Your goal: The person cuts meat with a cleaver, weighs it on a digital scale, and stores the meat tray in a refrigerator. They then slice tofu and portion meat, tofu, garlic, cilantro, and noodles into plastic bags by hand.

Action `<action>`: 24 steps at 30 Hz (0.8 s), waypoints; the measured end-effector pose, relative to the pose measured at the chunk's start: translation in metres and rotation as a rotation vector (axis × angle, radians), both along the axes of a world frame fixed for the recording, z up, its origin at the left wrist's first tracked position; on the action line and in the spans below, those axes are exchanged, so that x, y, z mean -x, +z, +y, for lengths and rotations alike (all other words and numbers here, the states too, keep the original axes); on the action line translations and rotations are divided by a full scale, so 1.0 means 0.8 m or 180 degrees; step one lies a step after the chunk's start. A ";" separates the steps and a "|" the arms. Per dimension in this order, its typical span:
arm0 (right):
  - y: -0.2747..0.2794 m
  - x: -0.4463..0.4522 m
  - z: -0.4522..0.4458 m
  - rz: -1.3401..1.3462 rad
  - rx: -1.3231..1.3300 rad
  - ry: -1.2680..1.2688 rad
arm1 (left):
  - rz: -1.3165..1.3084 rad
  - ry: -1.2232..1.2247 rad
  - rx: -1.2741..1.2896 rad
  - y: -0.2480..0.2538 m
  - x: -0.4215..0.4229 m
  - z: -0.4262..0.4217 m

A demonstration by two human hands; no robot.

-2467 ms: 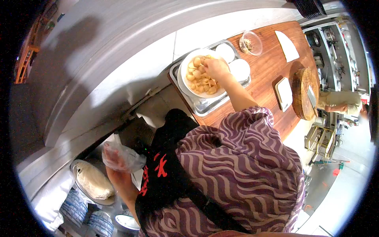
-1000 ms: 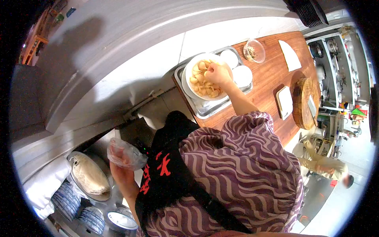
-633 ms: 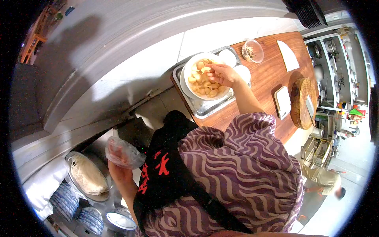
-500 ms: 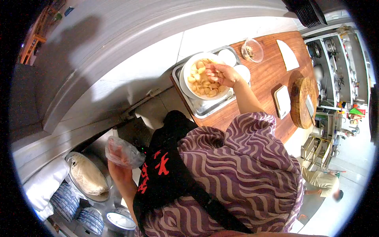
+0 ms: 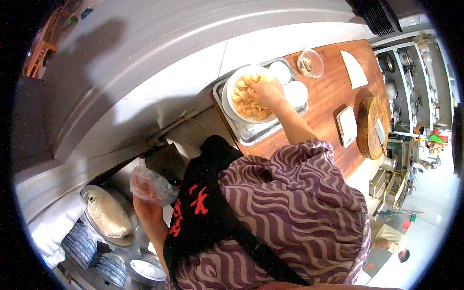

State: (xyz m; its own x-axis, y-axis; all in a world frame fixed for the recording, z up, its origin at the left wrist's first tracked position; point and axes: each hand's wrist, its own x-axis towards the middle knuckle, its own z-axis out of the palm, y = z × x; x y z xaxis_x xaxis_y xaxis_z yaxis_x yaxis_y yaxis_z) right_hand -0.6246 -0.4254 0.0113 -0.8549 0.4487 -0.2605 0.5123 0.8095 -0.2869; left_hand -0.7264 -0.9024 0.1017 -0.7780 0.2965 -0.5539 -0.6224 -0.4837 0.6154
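My right hand [image 5: 267, 94] reaches into a white bowl [image 5: 270, 117] of pale yellow, rounded food pieces [image 5: 244, 104] sitting in liquid. Its fingers are curled down among the pieces, and the fingertips are partly hidden there. The bowl stands on a metal tray [image 5: 249, 137], beside two white round dishes, a nearer one [image 5: 296, 94] and a farther one [image 5: 280, 72]. Low on the left, away from the table, my left hand [image 5: 147, 208] is closed around a crumpled clear plastic bag [image 5: 157, 187]. What the bag holds, if anything, I cannot make out.
On the wooden table [image 5: 316, 116] are a clear bowl of crumbs [image 5: 311, 63], a white wedge-shaped sheet [image 5: 354, 70], a white rectangular block [image 5: 346, 126] and a round chopping board [image 5: 368, 130] with a knife. Lower left stands a basin of noodles [image 5: 108, 215]. A person [image 5: 390, 237] is far right.
My right hand has dipped from above the bowl into the yellow pieces, its fingers curling inward. My left hand with the plastic bag is almost unmoved. The distant person has shifted left.
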 end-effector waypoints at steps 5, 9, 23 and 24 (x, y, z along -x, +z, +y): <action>-0.001 0.005 -0.006 -0.0156 -0.0220 -0.0180 | -0.0078 0.0081 0.0006 0.008 -0.005 0.007; 0.037 0.005 -0.019 0.0244 -0.0054 -0.0346 | -0.0132 0.0040 0.0195 0.008 -0.004 0.002; 0.059 -0.022 0.016 0.0438 0.0027 -0.0502 | 0.0051 -0.0057 0.0014 0.008 -0.003 0.003; 0.062 -0.021 0.017 0.0543 -0.0089 -0.0421 | 0.0010 -0.0012 0.0086 0.014 -0.004 0.008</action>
State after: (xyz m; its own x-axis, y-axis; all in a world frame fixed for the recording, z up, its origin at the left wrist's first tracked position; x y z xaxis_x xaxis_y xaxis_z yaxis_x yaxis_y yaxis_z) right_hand -0.6082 -0.4120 0.0609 -0.8188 0.5648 -0.1030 0.5604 0.7473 -0.3570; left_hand -0.7234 -0.8960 0.1129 -0.7786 0.2845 -0.5594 -0.6223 -0.4646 0.6300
